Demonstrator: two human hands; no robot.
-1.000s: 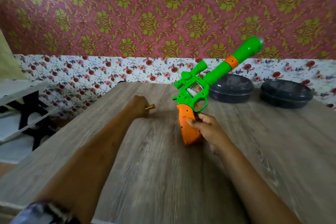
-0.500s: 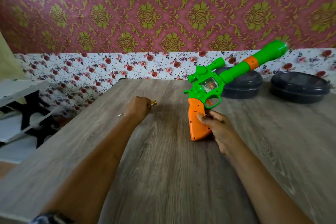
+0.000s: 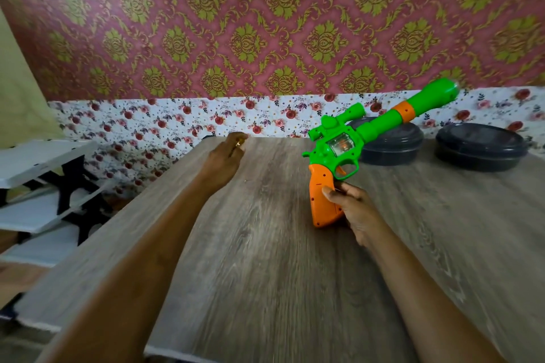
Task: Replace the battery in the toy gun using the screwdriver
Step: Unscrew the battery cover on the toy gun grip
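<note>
Toy gun (image 3: pixel 339 147) tilts above the table (image 3: pixel 265 274), orange grip low and clasped in the right hand (image 3: pixel 354 209), long green barrel pointing diagonally up-right toward the wall (image 3: pixel 265 38). The left hand (image 3: pixel 224 156) is clenched around the screwdriver (image 3: pixel 238 143), only its gold end showing.

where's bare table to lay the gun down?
Biggest bare patch: table between the forearms, to the near edge. Also bare: between left hand, gripping the screwdriver, and toy gun; right of the right hand. Crowded: back right, two dark containers.
</note>
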